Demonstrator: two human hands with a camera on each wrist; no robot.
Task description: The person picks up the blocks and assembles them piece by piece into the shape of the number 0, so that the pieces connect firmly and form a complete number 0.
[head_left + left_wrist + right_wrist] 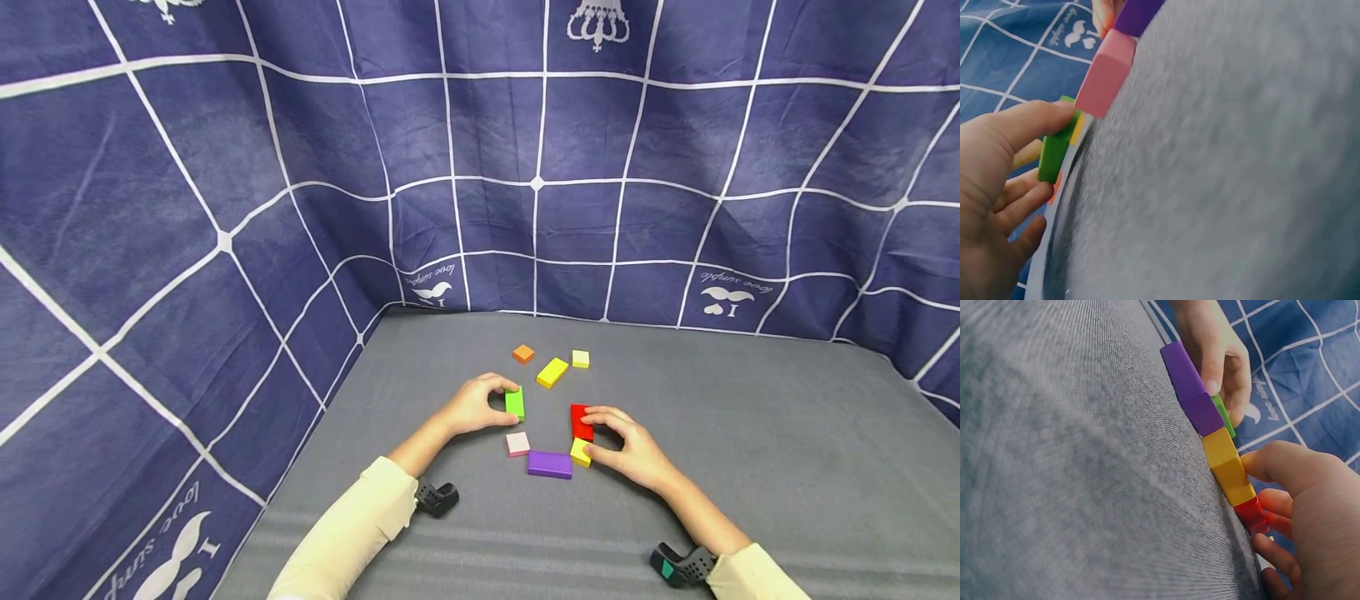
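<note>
My left hand pinches a green block at its two ends, thumb near and fingers far. In the left wrist view the thumb and fingertips touch that block. My right hand spans two blocks that sit end to end. Its thumb presses the near yellow block and its fingers lie on the red block. A purple block lies close to the left of this yellow one. Nearer the left hand is a pink block, just below the green block.
Farther back on the grey table lie an orange block, a longer yellow block and a pale yellow block. A blue curtain with white lines stands behind the table and along its left side.
</note>
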